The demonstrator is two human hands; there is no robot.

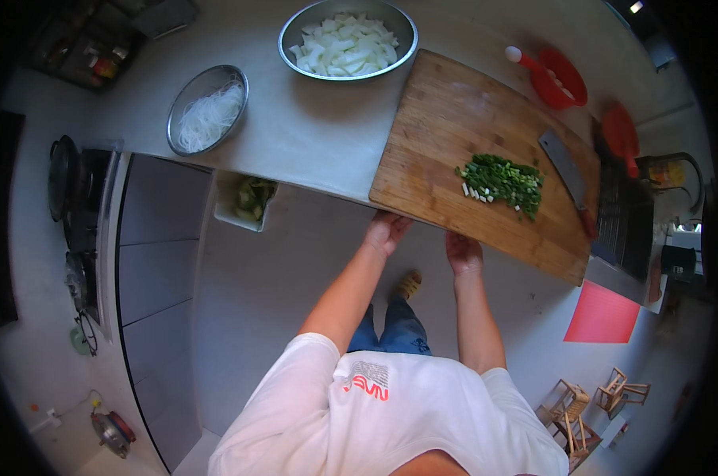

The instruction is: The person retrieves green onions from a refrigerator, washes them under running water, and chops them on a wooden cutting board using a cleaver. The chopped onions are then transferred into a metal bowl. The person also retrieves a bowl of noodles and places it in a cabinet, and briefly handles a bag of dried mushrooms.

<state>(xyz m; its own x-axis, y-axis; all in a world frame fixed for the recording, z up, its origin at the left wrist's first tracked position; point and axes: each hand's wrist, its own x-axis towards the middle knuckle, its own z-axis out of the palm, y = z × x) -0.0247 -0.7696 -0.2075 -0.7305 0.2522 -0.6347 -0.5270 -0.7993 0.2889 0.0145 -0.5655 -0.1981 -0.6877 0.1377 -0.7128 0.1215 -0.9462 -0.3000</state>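
My left hand (387, 231) is at the counter's front edge, just below the near left corner of a wooden cutting board (436, 125). Under the board's front edge is my right hand (464, 252), palm up. The fingertips of both hands are partly hidden by the edge, so any grip is unclear. Chopped green onions (504, 181) lie in a heap on the board, with a cleaver (564, 166) to their right. Beyond the board's far left corner stands a metal bowl of pale cut vegetable pieces (347, 46). Farther left, a smaller metal bowl holds thin white noodles or shreds (211, 116).
A white bin with green scraps (251, 201) hangs at the counter front. Red plastic baskets (558, 77) and a sink (627, 220) are at the right. A stove (94, 220) is at the left, and wooden stools (567, 404) stand lower right.
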